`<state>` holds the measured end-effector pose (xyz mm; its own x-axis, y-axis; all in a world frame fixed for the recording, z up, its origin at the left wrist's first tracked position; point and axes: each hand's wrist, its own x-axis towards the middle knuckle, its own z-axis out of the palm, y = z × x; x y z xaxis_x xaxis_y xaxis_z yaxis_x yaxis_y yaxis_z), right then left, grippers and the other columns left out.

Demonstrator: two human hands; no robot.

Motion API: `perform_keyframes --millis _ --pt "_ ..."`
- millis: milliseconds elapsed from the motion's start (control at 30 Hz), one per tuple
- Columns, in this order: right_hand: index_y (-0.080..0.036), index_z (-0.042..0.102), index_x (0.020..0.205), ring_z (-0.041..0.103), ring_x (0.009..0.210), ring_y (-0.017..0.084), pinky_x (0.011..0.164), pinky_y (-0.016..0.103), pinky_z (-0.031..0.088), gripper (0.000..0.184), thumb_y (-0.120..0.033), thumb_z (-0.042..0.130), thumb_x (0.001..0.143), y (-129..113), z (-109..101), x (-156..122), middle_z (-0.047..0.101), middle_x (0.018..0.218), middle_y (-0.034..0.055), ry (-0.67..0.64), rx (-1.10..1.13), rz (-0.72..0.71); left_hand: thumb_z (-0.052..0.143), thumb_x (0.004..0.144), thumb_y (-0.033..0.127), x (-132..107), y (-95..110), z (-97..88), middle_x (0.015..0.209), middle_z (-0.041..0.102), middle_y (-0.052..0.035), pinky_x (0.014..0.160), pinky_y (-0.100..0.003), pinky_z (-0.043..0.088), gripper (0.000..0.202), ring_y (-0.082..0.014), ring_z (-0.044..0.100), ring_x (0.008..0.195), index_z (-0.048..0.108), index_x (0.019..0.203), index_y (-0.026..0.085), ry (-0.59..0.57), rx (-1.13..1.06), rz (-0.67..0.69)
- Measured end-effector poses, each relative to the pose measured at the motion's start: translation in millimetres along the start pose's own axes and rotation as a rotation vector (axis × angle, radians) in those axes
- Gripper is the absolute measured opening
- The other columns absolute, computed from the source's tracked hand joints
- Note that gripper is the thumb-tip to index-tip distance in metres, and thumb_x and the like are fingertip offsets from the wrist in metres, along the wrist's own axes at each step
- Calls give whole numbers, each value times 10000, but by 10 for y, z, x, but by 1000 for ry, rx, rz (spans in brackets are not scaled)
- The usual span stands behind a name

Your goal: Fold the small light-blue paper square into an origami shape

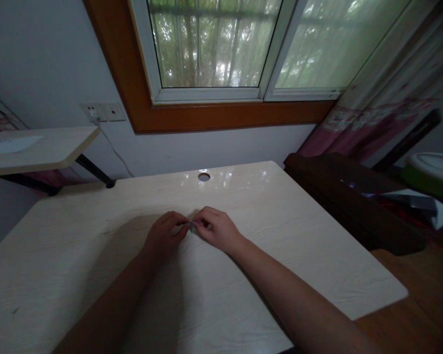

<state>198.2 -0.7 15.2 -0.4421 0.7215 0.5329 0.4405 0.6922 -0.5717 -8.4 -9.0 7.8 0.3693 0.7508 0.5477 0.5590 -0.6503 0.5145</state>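
Note:
Over the middle of the pale wood-grain desk (pixel 299 236), my two hands meet fingertip to fingertip. Between them is a small, thin greenish-blue piece (pixel 191 226), perhaps a strip or cord; it is too small and dim to name. My left hand (pixel 167 232) pinches it from the left with thumb and fingers closed. From the right, my right hand (pixel 217 227) pinches the same piece, its fingers curled. Most of the piece is hidden by the fingertips.
A raised shelf (pixel 70 147) on black legs stands at the desk's back left, with a white sheet (pixel 13 145) on it. Near the back edge is a round cable hole (pixel 204 177). Dark wooden furniture (pixel 339 196) stands beyond the right edge. A cord (pixel 114 150) hangs from the wall socket.

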Motion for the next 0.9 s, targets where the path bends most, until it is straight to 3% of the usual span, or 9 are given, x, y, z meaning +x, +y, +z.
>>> perform_keyframes --millis 300,633,900 --pt "-192 623 854 567 676 120 634 226 453 33 -213 602 869 31 19 11 604 744 10 34 43 89 690 806 232 8 32 25 1013 649 -49 759 -283 555 341 -157 646 841 571 1125 215 -102 -40 -40" --pt "-192 626 852 561 681 122 624 225 453 38 -225 614 868 45 34 17 598 745 9 29 54 106 584 846 140 -23 -8 55 1042 652 -49 793 -291 568 321 -142 661 829 569 1155 224 -95 -70 -87" --pt "-194 622 898 575 726 124 675 241 466 65 -252 638 873 51 41 22 600 793 12 6 96 79 612 845 184 -17 -23 46 997 689 -48 752 -300 590 267 -154 688 805 594 1109 211 -43 -124 -159"
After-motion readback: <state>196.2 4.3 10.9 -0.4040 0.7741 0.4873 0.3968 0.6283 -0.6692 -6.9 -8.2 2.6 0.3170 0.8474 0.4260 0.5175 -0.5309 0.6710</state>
